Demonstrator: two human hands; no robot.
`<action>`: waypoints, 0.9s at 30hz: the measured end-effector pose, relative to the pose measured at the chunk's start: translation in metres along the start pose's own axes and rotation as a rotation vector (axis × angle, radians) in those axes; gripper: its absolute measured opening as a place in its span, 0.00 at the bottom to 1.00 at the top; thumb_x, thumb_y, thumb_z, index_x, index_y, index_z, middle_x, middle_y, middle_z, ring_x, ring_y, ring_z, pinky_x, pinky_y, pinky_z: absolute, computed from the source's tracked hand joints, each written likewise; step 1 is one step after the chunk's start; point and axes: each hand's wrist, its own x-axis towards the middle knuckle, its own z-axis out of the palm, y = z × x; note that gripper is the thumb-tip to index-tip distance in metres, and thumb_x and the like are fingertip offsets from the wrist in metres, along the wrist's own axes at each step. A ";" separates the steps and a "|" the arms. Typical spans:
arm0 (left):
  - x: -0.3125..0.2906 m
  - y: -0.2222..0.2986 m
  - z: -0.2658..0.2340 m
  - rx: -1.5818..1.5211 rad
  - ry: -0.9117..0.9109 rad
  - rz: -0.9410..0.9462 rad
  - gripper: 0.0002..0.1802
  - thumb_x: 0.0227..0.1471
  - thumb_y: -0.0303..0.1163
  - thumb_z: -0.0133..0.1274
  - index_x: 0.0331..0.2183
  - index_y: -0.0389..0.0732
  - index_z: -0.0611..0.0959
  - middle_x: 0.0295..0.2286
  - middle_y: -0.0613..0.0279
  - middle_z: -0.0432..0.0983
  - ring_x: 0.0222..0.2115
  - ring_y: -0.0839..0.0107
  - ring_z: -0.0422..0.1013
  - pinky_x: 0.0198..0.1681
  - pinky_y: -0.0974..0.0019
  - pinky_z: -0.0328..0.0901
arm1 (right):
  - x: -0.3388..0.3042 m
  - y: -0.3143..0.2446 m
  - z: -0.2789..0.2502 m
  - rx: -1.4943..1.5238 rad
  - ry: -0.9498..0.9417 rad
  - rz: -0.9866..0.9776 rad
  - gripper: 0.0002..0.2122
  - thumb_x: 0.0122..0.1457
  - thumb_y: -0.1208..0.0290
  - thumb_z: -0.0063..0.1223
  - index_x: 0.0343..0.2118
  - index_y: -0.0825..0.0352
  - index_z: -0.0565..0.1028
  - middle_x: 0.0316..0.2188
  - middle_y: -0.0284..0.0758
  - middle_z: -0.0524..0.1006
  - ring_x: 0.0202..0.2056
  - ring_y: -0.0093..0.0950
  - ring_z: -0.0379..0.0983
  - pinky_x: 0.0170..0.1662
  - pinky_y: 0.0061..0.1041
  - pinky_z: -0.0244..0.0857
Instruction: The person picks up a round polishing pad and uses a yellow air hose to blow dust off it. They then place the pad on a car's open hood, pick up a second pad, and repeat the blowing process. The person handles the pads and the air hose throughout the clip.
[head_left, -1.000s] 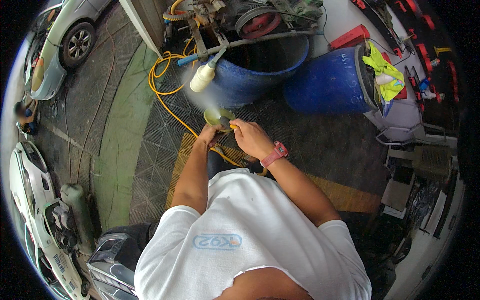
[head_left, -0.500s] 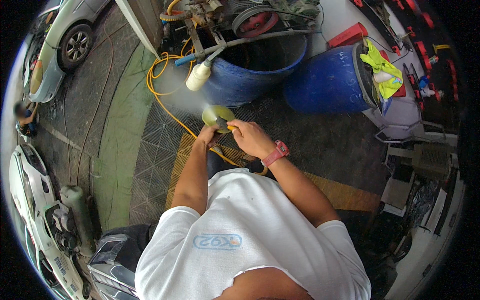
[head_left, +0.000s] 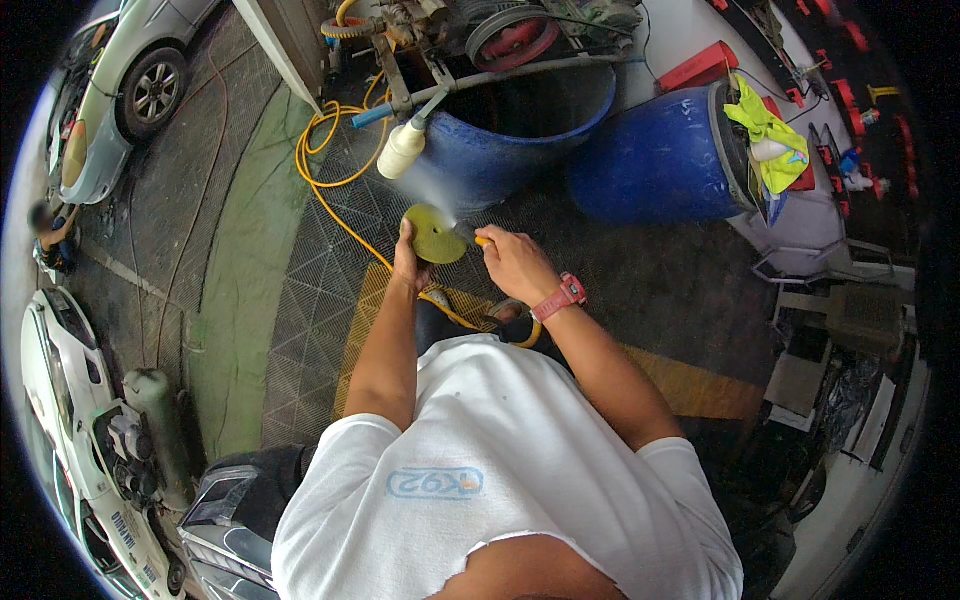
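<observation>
My left hand point(head_left: 406, 262) grips the edge of a round yellow-green polishing pad point(head_left: 432, 240). The pad has a small hole at its centre and its face is tilted up toward me. My right hand point(head_left: 512, 262), with a red watch on the wrist, is closed round a spray nozzle point(head_left: 468, 233) whose grey tip points at the pad's right side. Part of the nozzle is hidden by the fingers. White mist point(head_left: 430, 190) spreads from the tip and pad toward the blue drum.
An open blue drum point(head_left: 500, 150) stands ahead under a pump with a red pulley point(head_left: 515, 40). Beside it lies another blue drum point(head_left: 650, 160) with a neon cloth point(head_left: 765, 135). A yellow hose point(head_left: 335, 222) crosses the mat. Cars and a person point(head_left: 52, 238) are at left.
The pad has turned so that its face shows more fully. My right hand has shifted right, drawing the nozzle from over the pad to its right edge.
</observation>
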 end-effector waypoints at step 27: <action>0.029 0.005 -0.033 -0.285 0.273 0.259 0.29 0.72 0.48 0.35 0.63 0.38 0.67 0.60 0.50 0.67 0.60 0.50 0.66 0.65 0.45 0.61 | -0.012 -0.007 0.022 -0.054 -0.040 -0.065 0.14 0.65 0.72 0.46 0.51 0.69 0.75 0.42 0.51 0.81 0.43 0.50 0.79 0.49 0.47 0.73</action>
